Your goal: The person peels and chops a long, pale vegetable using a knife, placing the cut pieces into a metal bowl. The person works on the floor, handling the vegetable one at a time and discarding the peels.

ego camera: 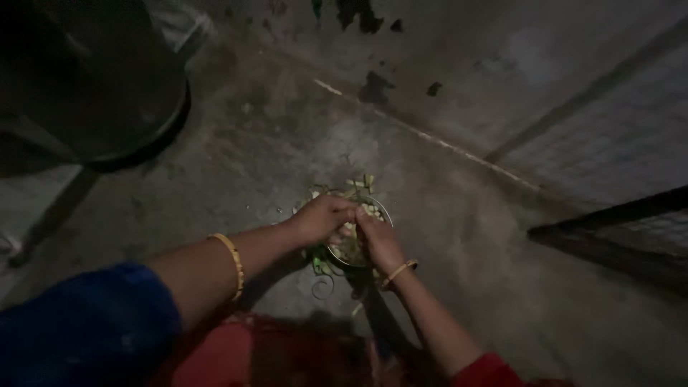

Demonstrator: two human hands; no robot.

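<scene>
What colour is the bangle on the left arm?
The bangle on the left arm is golden yellow, seen best in the head view.

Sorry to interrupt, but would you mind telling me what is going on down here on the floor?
A person is working low over a dim concrete floor. The left hand and right hand meet over a small metal bowl holding pale cut pieces; what the fingers grip is too dark to tell. Green scraps lie beside the bowl. Each wrist wears a yellow bangle. A large dark container stands at upper left, and a wire-mesh frame is at right.
</scene>
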